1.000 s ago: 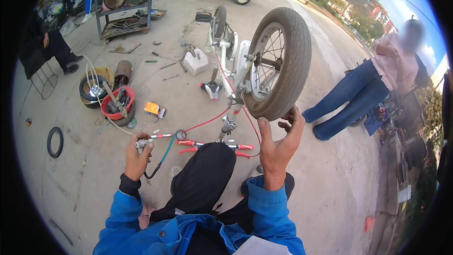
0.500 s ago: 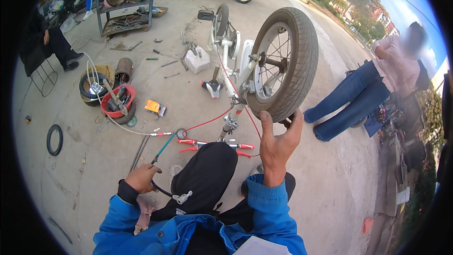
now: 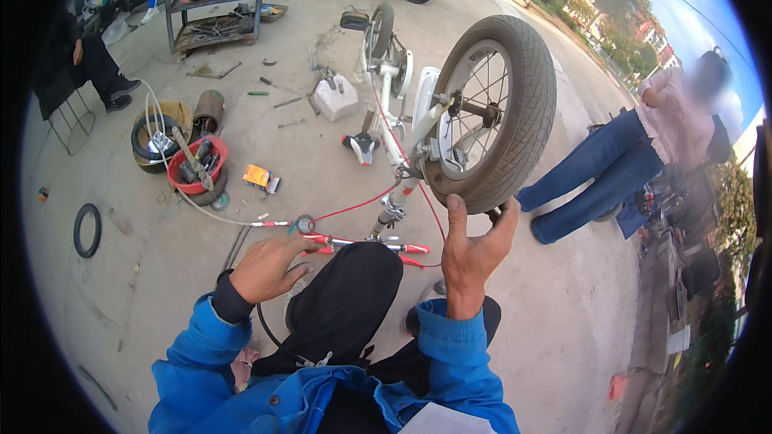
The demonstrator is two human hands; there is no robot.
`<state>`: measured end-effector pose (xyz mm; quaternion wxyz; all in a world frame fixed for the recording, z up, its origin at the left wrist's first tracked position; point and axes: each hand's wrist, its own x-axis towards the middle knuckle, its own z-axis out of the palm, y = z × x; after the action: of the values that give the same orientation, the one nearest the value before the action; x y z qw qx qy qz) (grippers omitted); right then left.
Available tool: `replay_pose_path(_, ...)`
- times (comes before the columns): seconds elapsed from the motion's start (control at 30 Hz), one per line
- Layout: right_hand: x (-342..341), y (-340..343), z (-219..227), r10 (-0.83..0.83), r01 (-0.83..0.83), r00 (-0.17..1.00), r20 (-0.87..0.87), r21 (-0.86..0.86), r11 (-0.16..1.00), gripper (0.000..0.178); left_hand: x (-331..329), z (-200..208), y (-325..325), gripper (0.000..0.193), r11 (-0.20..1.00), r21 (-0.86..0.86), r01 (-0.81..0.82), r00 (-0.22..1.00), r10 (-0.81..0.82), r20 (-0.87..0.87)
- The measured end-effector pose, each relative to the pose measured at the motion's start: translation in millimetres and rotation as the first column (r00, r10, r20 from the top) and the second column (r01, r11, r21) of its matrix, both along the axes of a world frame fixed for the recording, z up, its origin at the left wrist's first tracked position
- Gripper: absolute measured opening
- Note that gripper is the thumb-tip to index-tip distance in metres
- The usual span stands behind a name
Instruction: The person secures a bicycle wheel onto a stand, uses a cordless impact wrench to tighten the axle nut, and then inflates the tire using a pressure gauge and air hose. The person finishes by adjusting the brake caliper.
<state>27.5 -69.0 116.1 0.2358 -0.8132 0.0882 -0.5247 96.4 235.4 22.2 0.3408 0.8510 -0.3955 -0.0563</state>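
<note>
A small bicycle with a white frame [image 3: 392, 147] stands upside down before me, its red handlebar [image 3: 414, 249] on the ground. My right hand [image 3: 470, 257] grips the raised wheel's tire [image 3: 527, 124] from below, thumb on the near side, fingers at the far side. Something dark by those fingertips cannot be made out. My left hand [image 3: 273, 267], thumb and forefinger apart, reaches over an air hose beside a round gauge [image 3: 305, 224]; its other fingers are partly hidden. The hose's black end [image 3: 269, 329] hangs below that hand, its metal chuck [image 3: 322, 360] by my lap.
Left stand a red basin [image 3: 197, 186] of tools and a black tube ring [image 3: 88, 231]. A white block [image 3: 335, 100], loose tools and an orange box [image 3: 256, 176] lie around. A tool cart [image 3: 213, 8] is behind; a person in jeans [image 3: 591, 169] stands right.
My left hand has moved up and right along the hose toward the gauge. The hose's chuck has dropped toward my lap. The wheel has shifted slightly right, with my right hand still on it.
</note>
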Motion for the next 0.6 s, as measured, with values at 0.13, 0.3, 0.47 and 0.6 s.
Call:
replay_pose_path(0.13,-2.2,-1.7,-6.6,0.091,-0.074,0.992,-0.093,0.172,0.982,0.060,10.8,12.5,-56.6,0.032,0.961,-0.273,0.049,0.999,-0.043,0.028)
replay_pose_path(0.3,2.4,-7.2,-16.4,0.080,-0.050,0.979,-0.188,0.158,0.986,0.061,19.8,25.2,-104.2,0.029,0.906,-0.420,0.052,0.997,-0.021,0.077)
replay_pose_path(0.47,3.6,-9.2,-21.0,0.142,-0.115,0.983,-0.115,0.213,0.970,0.058,35.3,35.2,-132.2,0.030,0.870,-0.493,0.028,0.996,0.021,0.092)
replay_pose_path(0.6,3.6,-7.0,-18.0,0.144,-0.122,0.984,-0.100,0.201,0.972,0.055,53.1,49.5,-150.8,0.035,0.851,-0.525,-0.001,0.998,0.033,0.053)
